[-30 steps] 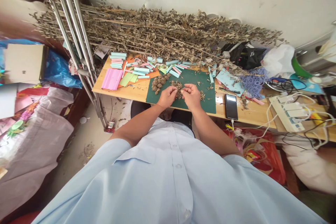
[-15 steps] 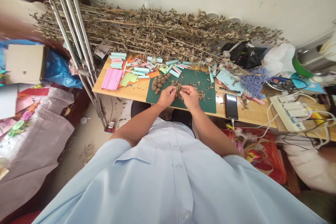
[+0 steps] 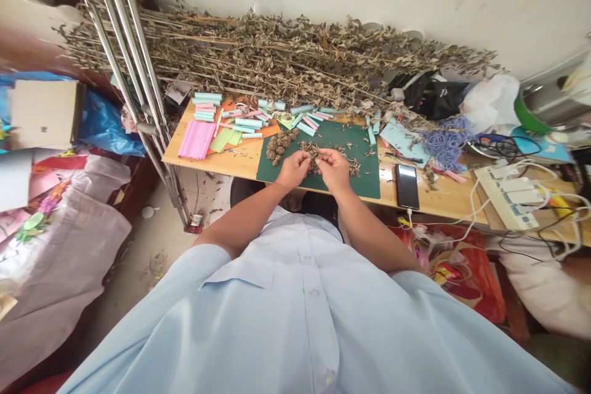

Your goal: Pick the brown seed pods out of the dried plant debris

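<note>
My left hand (image 3: 294,171) and my right hand (image 3: 334,167) meet over a green mat (image 3: 364,187) near the table's front edge. Both have their fingers pinched together, with the fingertips close to each other. Whatever lies between them is small and mostly hidden, perhaps a bit of dried plant. Just beyond the fingertips is a loose heap of crumbled dried leaves (image 3: 310,148), with more leaf bits (image 3: 353,167) scattered right of my right hand. Several brown dried leaf balls (image 3: 279,144) are piled on the mat to the left of my left hand.
Long dried stalks (image 3: 277,52) stretch along the wall. Rolled paper tubes (image 3: 249,124) and pink paper (image 3: 197,139) lie on the table's left part. To the right are a phone (image 3: 407,187), purple yarn (image 3: 447,143) and a power strip (image 3: 506,198) with cables. Metal crutches (image 3: 133,61) stand at the left.
My right hand has shifted very slightly up and left. Both hands stay pinched together at the same spot, and the things on the table look unchanged.
</note>
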A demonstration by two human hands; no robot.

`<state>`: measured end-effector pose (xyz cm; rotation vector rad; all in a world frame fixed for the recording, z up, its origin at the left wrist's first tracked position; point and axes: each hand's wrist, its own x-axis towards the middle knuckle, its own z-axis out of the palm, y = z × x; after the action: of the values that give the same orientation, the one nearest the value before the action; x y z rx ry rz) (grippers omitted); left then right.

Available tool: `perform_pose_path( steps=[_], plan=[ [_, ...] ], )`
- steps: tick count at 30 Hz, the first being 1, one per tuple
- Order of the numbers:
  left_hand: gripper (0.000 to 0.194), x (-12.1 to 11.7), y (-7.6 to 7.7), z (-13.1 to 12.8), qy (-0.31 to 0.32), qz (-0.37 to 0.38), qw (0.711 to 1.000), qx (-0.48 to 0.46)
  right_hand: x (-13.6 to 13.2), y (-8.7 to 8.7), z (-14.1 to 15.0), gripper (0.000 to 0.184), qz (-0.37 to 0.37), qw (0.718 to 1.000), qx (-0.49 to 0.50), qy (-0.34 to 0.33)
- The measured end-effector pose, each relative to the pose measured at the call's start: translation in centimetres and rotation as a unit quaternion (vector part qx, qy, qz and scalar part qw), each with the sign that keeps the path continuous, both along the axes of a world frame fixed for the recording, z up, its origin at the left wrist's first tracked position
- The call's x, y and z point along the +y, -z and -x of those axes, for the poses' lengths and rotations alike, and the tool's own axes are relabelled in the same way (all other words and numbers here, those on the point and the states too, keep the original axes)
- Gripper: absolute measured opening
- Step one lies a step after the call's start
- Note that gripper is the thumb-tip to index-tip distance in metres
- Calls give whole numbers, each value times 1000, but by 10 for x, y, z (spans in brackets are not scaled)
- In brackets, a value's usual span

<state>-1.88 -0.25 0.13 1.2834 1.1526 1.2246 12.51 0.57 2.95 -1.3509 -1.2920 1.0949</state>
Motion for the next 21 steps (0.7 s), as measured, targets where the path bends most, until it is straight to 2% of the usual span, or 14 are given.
perform_pose_path(
  steps=[8,13,21],
  plan=[
    [12,0,0,0,6,12,999,-35,-4,-3,2,39,-7,1000,-10,-20],
    [30,-1,3,-1,0,-15,999,-31,-6,-3,1,37,-27,999,-30,-21],
    [26,-1,3,0,-5,-17,1000,-10,-10,-2,0,45,-50,993,-102,-13]
  ],
)
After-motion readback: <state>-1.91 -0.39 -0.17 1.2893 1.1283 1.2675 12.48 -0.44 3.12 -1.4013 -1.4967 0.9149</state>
